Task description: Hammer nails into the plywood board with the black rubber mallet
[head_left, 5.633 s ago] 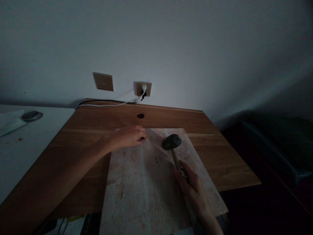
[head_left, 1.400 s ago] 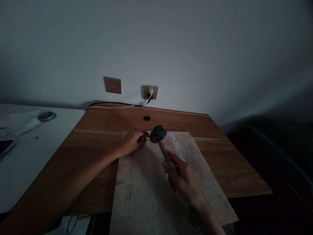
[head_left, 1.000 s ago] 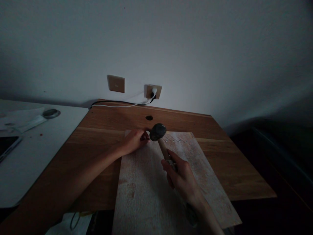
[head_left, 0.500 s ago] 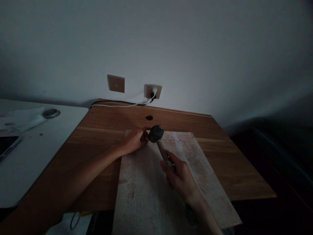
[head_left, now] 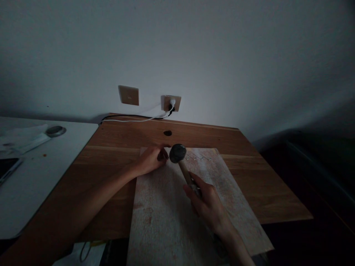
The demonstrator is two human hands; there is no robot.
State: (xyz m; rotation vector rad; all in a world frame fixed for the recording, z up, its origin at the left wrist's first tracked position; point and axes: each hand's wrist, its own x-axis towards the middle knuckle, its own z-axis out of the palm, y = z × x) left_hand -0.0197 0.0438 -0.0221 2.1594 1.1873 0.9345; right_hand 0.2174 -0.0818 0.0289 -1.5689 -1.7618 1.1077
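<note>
My right hand [head_left: 209, 205] is wrapped round the handle of a mallet [head_left: 178, 153] with a dark, rounded head and a pale wooden handle. The mallet head hangs over the far part of a whitish, worn wooden board [head_left: 166, 207]. Just left of the head, my left hand [head_left: 152, 159] rests at the board's far left, fingers curled with thumb and forefinger towards the mallet. Whatever sits between those fingertips is too dark and small to make out. Several thin nails [head_left: 202, 158] stand in a row near the board's far edge, right of the mallet head.
Beneath the board is a brown wooden desk [head_left: 111, 155] with a round cable hole [head_left: 167, 133]. Cables run along the wall to a socket [head_left: 172, 103]. On the left, a white table [head_left: 24, 192] carries a roll of tape [head_left: 55, 130] and a phone-like device [head_left: 9, 168].
The view has shifted slightly. The left fingers look a little more parted beside the mallet head. My right hand still grips the mallet in nearly the same place.
</note>
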